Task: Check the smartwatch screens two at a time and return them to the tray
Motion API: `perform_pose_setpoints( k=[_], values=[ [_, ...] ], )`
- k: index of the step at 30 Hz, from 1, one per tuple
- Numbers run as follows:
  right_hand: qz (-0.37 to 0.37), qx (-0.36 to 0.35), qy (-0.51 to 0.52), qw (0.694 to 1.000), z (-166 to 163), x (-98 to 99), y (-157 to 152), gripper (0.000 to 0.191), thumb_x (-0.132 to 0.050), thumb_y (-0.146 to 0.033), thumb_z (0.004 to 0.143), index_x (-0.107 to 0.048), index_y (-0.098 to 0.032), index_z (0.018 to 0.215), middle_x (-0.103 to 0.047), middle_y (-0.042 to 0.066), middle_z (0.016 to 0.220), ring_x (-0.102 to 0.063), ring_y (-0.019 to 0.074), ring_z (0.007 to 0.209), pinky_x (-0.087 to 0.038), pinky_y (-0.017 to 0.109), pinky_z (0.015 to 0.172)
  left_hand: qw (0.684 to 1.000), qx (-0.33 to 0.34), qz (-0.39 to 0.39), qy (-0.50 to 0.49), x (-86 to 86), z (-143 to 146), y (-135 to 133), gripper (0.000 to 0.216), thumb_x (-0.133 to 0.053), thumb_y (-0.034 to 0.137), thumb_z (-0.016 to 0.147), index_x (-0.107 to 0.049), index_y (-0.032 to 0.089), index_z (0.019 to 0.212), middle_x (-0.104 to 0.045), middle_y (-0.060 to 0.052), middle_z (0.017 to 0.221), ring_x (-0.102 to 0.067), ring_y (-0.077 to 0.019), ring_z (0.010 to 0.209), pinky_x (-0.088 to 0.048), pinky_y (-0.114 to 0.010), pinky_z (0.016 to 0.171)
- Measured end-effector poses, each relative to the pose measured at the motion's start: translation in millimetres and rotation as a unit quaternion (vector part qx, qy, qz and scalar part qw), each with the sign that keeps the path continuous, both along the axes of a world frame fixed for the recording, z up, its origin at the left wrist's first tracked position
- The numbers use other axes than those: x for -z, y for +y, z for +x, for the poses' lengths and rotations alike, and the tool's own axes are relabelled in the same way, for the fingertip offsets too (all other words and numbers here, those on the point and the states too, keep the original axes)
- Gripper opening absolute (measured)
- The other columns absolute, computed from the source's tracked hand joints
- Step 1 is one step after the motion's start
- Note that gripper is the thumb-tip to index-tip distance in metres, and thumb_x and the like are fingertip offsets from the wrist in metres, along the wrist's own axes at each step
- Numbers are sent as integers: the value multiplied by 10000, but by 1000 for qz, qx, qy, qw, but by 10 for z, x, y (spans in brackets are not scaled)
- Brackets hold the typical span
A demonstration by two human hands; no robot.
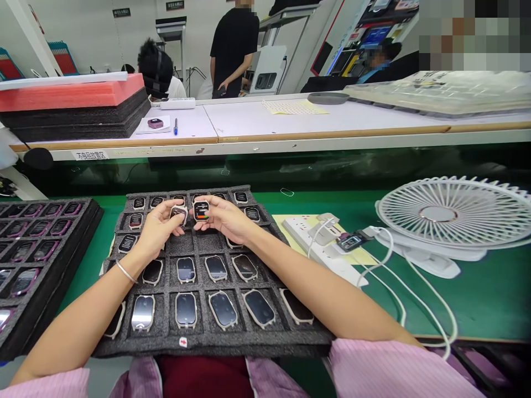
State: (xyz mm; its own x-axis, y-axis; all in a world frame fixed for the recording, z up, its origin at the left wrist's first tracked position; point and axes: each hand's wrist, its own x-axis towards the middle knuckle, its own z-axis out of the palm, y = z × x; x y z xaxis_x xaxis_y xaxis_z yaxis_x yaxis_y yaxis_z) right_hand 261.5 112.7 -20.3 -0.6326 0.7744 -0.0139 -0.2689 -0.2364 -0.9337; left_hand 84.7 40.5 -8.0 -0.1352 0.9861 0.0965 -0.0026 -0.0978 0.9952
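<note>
My left hand (162, 225) is closed around a light-framed smartwatch body (179, 214), its thumb lying against the front. Beside it, my right hand (224, 218) grips a second smartwatch body (201, 211) whose lit screen shows text and an orange-green strip. Both hands are raised over the far half of a black foam tray (174, 344). Strapless smartwatches with pale frames sit in its compartments, such as a dark-screened watch (186, 309) in the near row. Several watches in the far rows have lit text on their screens. My forearms cover some compartments.
On the left is another foam tray (89, 243) of purple-framed watches. A white power strip (319, 249) with chargers and cables lies right of my tray, by a white fan (440, 213). A raised shelf (244, 124) holds red and black foam (74, 102). People are beyond it.
</note>
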Motion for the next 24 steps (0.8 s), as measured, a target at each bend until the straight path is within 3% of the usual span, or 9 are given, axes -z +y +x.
perform_pose_setpoints(
  k=[6, 9, 11, 13, 16, 20, 24],
  values=[
    [31, -57, -14, 998, 98, -35, 13, 563, -635, -31, 674, -500, -230, 1183, -684, -14, 928, -725, 141, 697, -554, 258, 627, 997, 65, -45, 9, -1, -69, 4, 578, -711, 141, 613, -488, 203, 1143, -650, -22, 994, -682, -133, 643, -551, -293, 638],
    [93, -121, -61, 986, 173, -35, 16, 588, -695, -73, 684, -482, -218, 1212, -661, -11, 915, -703, 138, 679, -556, 288, 640, 984, 112, -52, 128, 3, -135, -16, 460, -707, 152, 617, -512, 207, 1029, -633, 1, 877, -644, -145, 624, -533, -316, 637],
    [175, -141, -131, 966, 205, -27, 2, 520, -686, -110, 700, -510, -193, 1182, -643, -15, 831, -675, 150, 653, -554, 324, 652, 956, 129, -28, 262, 17, -164, -33, 375, -722, 177, 615, -558, 209, 951, -608, 13, 771, -607, -172, 650, -521, -349, 688],
    [304, -117, -233, 916, 215, -16, -28, 459, -686, -130, 691, -566, -174, 1132, -633, 13, 840, -665, 193, 732, -551, 382, 725, 914, 127, 8, 384, 41, -174, -46, 326, -746, 233, 608, -609, 209, 903, -605, -15, 795, -603, -236, 786, -501, -410, 814],
    [465, -78, -365, 803, 196, -15, -84, 411, -727, -165, 668, -640, -143, 1070, -609, 112, 1045, -620, 296, 1003, -495, 474, 906, 863, 120, 23, 490, 74, -175, -55, 371, -742, 331, 641, -667, 200, 979, -597, -80, 983, -548, -327, 1030, -432, -481, 961],
    [514, -95, -447, 725, 208, -113, -128, 515, -750, -290, 731, -627, -147, 1209, -544, 171, 1242, -520, 368, 1207, -423, 550, 986, 811, 147, -11, 566, 32, -198, -63, 489, -667, 423, 753, -650, 185, 1180, -569, -106, 1078, -499, -342, 1113, -402, -484, 999],
    [540, -41, -495, 680, 399, -406, -117, 474, -685, -305, 823, -605, -167, 1270, -559, 170, 1297, -521, 360, 1227, -401, 531, 988, 776, 165, -12, 609, -123, -154, -52, 512, -616, 480, 825, -634, 171, 1233, -564, -116, 1114, -490, -326, 1132, -391, -453, 1014]
  ],
)
